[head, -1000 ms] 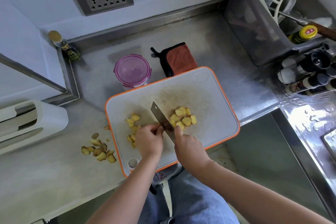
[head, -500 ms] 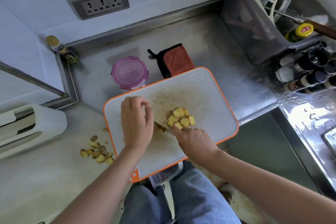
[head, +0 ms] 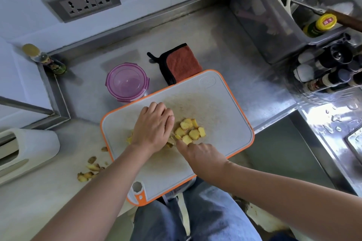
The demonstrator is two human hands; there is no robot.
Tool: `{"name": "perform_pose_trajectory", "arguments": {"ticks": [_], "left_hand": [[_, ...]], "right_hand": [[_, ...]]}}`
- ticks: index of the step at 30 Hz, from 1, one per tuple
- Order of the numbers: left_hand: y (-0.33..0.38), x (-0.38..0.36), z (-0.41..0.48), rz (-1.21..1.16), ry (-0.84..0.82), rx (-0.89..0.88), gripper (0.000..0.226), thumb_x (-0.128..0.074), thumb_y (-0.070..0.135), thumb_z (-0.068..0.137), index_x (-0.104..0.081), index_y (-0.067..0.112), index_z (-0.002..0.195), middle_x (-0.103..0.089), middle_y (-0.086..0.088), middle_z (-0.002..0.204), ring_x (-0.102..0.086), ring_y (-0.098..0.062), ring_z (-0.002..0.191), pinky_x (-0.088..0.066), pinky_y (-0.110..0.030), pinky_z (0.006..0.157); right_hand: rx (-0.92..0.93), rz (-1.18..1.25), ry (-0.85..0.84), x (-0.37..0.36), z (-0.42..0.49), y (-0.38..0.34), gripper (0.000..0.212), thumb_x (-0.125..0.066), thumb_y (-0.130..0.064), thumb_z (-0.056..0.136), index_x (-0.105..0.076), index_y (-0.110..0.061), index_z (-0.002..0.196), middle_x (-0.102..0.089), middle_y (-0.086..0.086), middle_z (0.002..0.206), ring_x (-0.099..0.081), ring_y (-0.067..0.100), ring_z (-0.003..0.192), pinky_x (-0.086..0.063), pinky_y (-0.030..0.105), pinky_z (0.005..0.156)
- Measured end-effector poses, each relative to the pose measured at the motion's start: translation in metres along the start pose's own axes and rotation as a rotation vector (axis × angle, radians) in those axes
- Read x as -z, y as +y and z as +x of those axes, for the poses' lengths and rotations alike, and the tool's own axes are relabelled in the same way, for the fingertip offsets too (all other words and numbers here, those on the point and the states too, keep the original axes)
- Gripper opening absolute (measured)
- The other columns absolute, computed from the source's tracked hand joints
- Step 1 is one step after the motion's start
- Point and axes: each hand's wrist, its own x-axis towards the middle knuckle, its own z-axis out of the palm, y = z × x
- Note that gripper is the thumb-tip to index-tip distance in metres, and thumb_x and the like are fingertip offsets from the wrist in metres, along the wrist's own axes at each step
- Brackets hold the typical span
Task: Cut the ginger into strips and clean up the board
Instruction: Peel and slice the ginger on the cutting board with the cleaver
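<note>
Ginger slices (head: 191, 130) well inside board (head: 225, 123) rim

One cutting board (head: 225, 119), one purple-lidded container (head: 127, 82), one folded cloth (head: 183, 63). About six ginger slices (head: 191, 131). Three wall sockets (head: 86, 3).

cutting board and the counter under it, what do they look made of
Cutting board: likely plastic, matte white face stained brownish, with a bright orange, possibly rubbery rim. Counter: looks like brushed stainless steel, grey with soft reflections and a raised metal back edge.
</note>
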Motion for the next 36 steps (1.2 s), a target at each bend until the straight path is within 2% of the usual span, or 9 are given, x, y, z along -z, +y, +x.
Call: {"name": "perform_pose_trajectory", "arguments": {"ticks": [5, 8, 12, 16, 18, 23, 27, 33, 36], "left_hand": [[-0.001, 0.000, 0.006, -0.010, 0.005, -0.016, 0.037, -0.023, 0.030, 0.097, -0.054, 0.015, 0.085, -0.050, -0.003, 0.087, -0.044, -0.024, 0.082, -0.038, -0.040, 0.070], [-0.001, 0.001, 0.006, -0.015, -0.009, -0.026, 0.037, -0.023, 0.030, 0.096, -0.055, 0.015, 0.085, -0.050, -0.002, 0.087, -0.045, -0.025, 0.082, -0.038, -0.040, 0.070], [0.002, 0.004, 0.004, 0.030, -0.038, -0.022, 0.038, -0.022, 0.031, 0.096, -0.055, 0.015, 0.086, -0.050, -0.003, 0.087, -0.045, -0.025, 0.082, -0.038, -0.041, 0.070], [0.009, 0.007, 0.010, 0.113, -0.074, -0.045, 0.036, -0.023, 0.032, 0.095, -0.054, 0.016, 0.088, -0.050, -0.003, 0.088, -0.045, -0.026, 0.084, -0.038, -0.041, 0.071], [0.011, 0.007, 0.010, 0.138, -0.086, -0.057, 0.035, -0.023, 0.032, 0.095, -0.054, 0.016, 0.088, -0.051, -0.003, 0.088, -0.045, -0.026, 0.084, -0.038, -0.041, 0.071], [0.006, 0.006, 0.007, 0.104, -0.085, -0.048, 0.037, -0.023, 0.032, 0.095, -0.055, 0.015, 0.088, -0.051, -0.003, 0.087, -0.045, -0.025, 0.083, -0.038, -0.040, 0.070], [0.003, 0.006, 0.003, 0.090, -0.075, -0.036, 0.035, -0.024, 0.032, 0.094, -0.055, 0.016, 0.087, -0.051, -0.002, 0.087, -0.045, -0.025, 0.082, -0.037, -0.041, 0.070], [0.009, 0.005, 0.007, 0.177, -0.096, -0.045, 0.032, -0.027, 0.032, 0.094, -0.053, 0.016, 0.089, -0.050, -0.004, 0.088, -0.044, -0.025, 0.083, -0.036, -0.040, 0.070], [0.011, 0.005, 0.010, 0.180, -0.096, -0.050, 0.032, -0.026, 0.033, 0.094, -0.053, 0.016, 0.089, -0.051, -0.004, 0.089, -0.045, -0.025, 0.084, -0.036, -0.040, 0.070]], "right_hand": [[-0.024, 0.029, -0.022, 0.000, 0.002, 0.000, 0.049, -0.044, 0.012, 0.083, -0.031, -0.008, 0.125, -0.028, -0.001, 0.065, -0.027, 0.015, 0.050, -0.034, 0.034, 0.057], [-0.032, 0.035, -0.012, -0.001, 0.002, -0.001, 0.047, -0.043, 0.013, 0.082, -0.032, -0.009, 0.123, -0.028, -0.001, 0.065, -0.027, 0.015, 0.050, -0.028, 0.032, 0.049], [-0.037, 0.054, -0.002, -0.007, 0.002, 0.000, 0.051, -0.044, 0.013, 0.082, -0.031, -0.009, 0.126, -0.027, 0.000, 0.064, -0.027, 0.016, 0.049, -0.031, 0.034, 0.054], [-0.042, 0.085, 0.021, -0.015, 0.001, 0.004, 0.054, -0.039, 0.011, 0.086, -0.010, -0.018, 0.122, -0.026, 0.002, 0.064, -0.026, 0.018, 0.049, -0.024, 0.032, 0.047], [-0.050, 0.096, 0.028, -0.017, 0.000, 0.003, 0.054, -0.040, 0.010, 0.086, -0.007, -0.020, 0.117, -0.025, 0.002, 0.065, -0.025, 0.019, 0.049, -0.029, 0.036, 0.051], [-0.041, 0.071, 0.006, -0.016, 0.003, 0.002, 0.053, -0.042, 0.013, 0.082, -0.028, -0.010, 0.128, -0.027, 0.002, 0.065, -0.027, 0.018, 0.049, -0.029, 0.034, 0.048], [-0.030, 0.044, -0.014, -0.015, 0.004, 0.000, 0.052, -0.044, 0.014, 0.081, -0.030, -0.009, 0.125, -0.026, 0.001, 0.066, -0.028, 0.017, 0.049, -0.026, 0.032, 0.047], [-0.033, 0.087, 0.023, -0.021, 0.004, 0.005, 0.050, -0.040, 0.009, 0.086, -0.010, -0.019, 0.115, -0.022, 0.001, 0.065, -0.024, 0.018, 0.048, -0.029, 0.037, 0.053], [-0.032, 0.108, 0.037, -0.021, 0.003, 0.008, 0.048, -0.039, 0.010, 0.086, -0.010, -0.020, 0.109, -0.023, 0.001, 0.063, -0.024, 0.019, 0.047, -0.029, 0.037, 0.051]]}}
